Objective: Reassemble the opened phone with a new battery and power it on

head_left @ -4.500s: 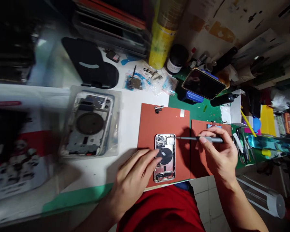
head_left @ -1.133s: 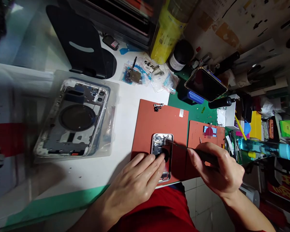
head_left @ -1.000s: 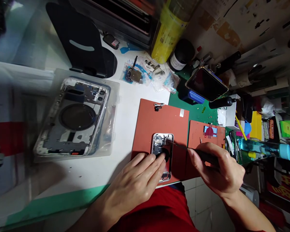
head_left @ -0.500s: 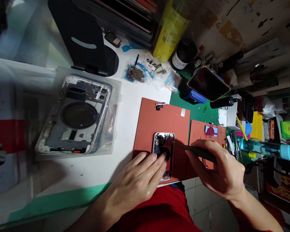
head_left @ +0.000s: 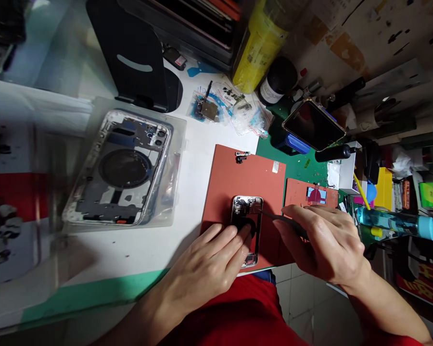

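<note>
An opened phone housing (head_left: 261,240), with a silvery rim and small parts inside, lies on a red-brown mat. My left hand (head_left: 216,254) holds it down from the left, its fingers close together and the fingertips over a dark round part within the frame. The left thumb is hidden. My right hand (head_left: 324,240) is closed around dark tweezers (head_left: 274,216) with a thin tip. That tip reaches the upper right part of the housing; whether it grips anything there is too small to tell.
Small metal parts (head_left: 242,156) lie at the top of the red-brown mat (head_left: 220,192). To the left, a larger phone back housing (head_left: 94,197) rests on clear plastic. A tilted phone (head_left: 313,126), a yellow can (head_left: 258,53) and a blue bottle (head_left: 393,222) stand around the mat.
The whole view has shifted slightly, so the bench things appear a little further right. My right hand has turned somewhat, covering more of the tweezers. My left hand stays on the phone housing.
</note>
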Action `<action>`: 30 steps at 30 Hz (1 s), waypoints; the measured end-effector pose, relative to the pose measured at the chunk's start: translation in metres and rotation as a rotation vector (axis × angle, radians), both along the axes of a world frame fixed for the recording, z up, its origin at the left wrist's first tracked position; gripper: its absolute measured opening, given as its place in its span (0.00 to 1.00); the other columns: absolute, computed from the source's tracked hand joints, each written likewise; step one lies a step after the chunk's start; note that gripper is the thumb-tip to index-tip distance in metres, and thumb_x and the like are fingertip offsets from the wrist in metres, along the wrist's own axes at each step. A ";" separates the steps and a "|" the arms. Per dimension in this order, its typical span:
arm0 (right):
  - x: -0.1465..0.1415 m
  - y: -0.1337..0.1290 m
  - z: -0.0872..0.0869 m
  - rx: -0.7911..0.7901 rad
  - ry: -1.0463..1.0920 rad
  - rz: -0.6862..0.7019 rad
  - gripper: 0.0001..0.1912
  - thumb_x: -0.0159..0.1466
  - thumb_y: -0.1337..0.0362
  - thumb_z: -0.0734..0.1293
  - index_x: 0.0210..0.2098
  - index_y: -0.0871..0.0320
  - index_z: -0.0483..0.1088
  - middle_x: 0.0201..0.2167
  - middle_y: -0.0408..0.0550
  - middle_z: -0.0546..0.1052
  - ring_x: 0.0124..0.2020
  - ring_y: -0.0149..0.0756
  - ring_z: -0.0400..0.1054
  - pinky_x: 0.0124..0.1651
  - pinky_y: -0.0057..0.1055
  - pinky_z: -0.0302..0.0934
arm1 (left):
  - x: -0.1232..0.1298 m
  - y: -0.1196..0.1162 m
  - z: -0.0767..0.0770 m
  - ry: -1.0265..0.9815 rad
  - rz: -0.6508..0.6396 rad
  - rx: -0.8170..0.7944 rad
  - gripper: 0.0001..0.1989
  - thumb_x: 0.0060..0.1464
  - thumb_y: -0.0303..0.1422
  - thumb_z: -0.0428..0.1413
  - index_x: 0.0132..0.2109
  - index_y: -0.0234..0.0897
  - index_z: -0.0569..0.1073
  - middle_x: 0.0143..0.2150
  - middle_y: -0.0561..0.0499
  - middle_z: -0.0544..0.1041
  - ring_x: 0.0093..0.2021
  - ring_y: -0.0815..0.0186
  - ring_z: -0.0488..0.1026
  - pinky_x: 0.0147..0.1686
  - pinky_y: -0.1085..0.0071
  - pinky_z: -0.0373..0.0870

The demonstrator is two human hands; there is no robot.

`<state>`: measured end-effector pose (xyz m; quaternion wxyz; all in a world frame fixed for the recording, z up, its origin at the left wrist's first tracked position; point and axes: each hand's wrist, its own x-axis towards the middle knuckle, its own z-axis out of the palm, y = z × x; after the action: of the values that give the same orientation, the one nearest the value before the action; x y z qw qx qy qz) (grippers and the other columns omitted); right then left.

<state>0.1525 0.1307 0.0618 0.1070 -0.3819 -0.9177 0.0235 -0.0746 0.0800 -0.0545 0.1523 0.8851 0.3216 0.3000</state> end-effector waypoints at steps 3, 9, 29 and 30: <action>-0.001 0.000 -0.001 -0.020 0.028 0.015 0.12 0.71 0.70 0.67 0.54 0.63 0.70 0.27 0.44 0.75 0.25 0.34 0.66 0.28 0.34 0.63 | -0.001 0.000 0.000 0.001 0.003 -0.010 0.12 0.70 0.20 0.51 0.48 0.30 0.80 0.43 0.46 0.84 0.41 0.58 0.75 0.45 0.60 0.68; -0.004 0.003 -0.001 -0.036 0.067 0.027 0.12 0.70 0.73 0.68 0.53 0.67 0.70 0.27 0.45 0.74 0.26 0.34 0.64 0.29 0.34 0.61 | 0.000 0.001 0.003 0.006 0.006 -0.009 0.12 0.70 0.20 0.51 0.47 0.30 0.80 0.43 0.45 0.84 0.42 0.57 0.75 0.44 0.60 0.67; -0.001 0.007 -0.002 -0.081 0.069 0.058 0.16 0.68 0.74 0.68 0.55 0.69 0.70 0.30 0.47 0.74 0.29 0.35 0.64 0.31 0.35 0.61 | 0.001 -0.001 0.000 0.007 0.012 -0.003 0.13 0.69 0.20 0.51 0.47 0.30 0.80 0.43 0.46 0.84 0.42 0.57 0.74 0.45 0.60 0.67; -0.001 0.007 -0.002 -0.077 0.066 0.051 0.16 0.69 0.75 0.67 0.56 0.68 0.70 0.29 0.46 0.74 0.28 0.35 0.64 0.31 0.35 0.61 | 0.000 -0.001 -0.001 0.010 0.009 -0.005 0.13 0.69 0.20 0.51 0.48 0.30 0.80 0.43 0.46 0.84 0.42 0.57 0.74 0.45 0.60 0.67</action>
<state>0.1518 0.1379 0.0603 0.1217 -0.3612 -0.9215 0.0738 -0.0743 0.0791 -0.0551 0.1517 0.8847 0.3272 0.2953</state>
